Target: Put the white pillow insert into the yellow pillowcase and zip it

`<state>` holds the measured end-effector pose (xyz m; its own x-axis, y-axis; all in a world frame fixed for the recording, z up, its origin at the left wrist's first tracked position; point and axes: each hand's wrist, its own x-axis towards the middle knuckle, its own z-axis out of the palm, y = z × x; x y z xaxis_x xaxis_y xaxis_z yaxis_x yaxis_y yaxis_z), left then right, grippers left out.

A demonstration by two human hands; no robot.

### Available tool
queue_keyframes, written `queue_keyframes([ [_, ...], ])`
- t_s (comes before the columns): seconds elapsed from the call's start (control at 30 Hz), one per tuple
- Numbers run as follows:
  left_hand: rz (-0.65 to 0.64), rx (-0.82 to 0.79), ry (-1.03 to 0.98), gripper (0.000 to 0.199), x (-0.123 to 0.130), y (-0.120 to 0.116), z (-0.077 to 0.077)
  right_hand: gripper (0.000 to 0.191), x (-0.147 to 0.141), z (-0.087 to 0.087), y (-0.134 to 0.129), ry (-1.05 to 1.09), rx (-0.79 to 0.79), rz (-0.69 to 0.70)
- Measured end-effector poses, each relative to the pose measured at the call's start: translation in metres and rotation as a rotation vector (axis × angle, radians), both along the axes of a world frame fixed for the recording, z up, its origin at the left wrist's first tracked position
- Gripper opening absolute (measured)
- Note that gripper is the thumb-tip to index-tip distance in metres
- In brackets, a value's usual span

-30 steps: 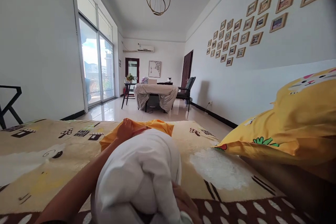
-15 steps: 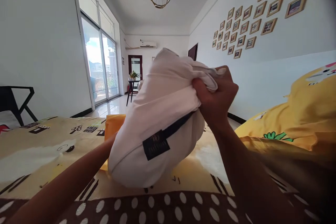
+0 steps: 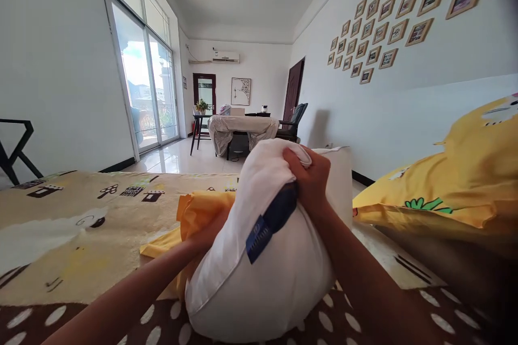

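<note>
Upright on the patterned blanket [image 3: 121,210], a white pillow [image 3: 263,259], long axis slanting up rightward, right hand [image 3: 309,172] gripping its top, left hand [image 3: 220,221] in orange cloth [image 3: 198,210], finger state hidden, yellow pillow [image 3: 445,183] to the right, covered table [image 3: 243,126] beyond.

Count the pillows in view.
2: a white pillow, gripped by the right hand, and a yellow pillow at the right edge of view. Others may be hidden.
</note>
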<state>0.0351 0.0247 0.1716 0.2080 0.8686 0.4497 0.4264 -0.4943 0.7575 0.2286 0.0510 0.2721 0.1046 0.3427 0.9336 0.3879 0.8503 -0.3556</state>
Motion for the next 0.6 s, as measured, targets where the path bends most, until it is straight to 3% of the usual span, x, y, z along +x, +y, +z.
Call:
queue_keyframes([
  [0.13, -0.027, 0.056, -0.079, 0.039, 0.01, 0.005, 0.029, 0.037, 0.004, -0.02, -0.015, -0.023, 0.02, 0.074],
  [0.23, 0.066, 0.219, -0.188, 0.041, 0.007, -0.02, 0.065, 0.036, -0.015, -0.016, -0.018, -0.034, 0.072, 0.082],
  [0.3, 0.137, 0.355, 0.005, 0.062, 0.008, -0.044, 0.083, 0.035, -0.03, -0.012, -0.018, -0.018, 0.058, 0.107],
  [0.37, 0.23, 0.435, 0.266, 0.091, 0.012, -0.063, 0.093, 0.037, -0.042, -0.009, -0.017, -0.009, 0.007, 0.176],
  [0.4, 0.278, 0.454, 0.358, 0.096, 0.014, -0.068, 0.096, 0.039, -0.046, -0.008, -0.017, -0.008, -0.024, 0.219],
  [0.5, 0.416, 0.481, 0.399, 0.078, 0.015, -0.066, 0.097, 0.05, -0.047, -0.005, -0.019, -0.065, -0.081, 0.364],
  [0.6, 0.555, 0.472, 0.296, 0.043, 0.004, -0.051, 0.1, 0.055, -0.031, 0.001, -0.021, -0.185, -0.051, 0.467],
])
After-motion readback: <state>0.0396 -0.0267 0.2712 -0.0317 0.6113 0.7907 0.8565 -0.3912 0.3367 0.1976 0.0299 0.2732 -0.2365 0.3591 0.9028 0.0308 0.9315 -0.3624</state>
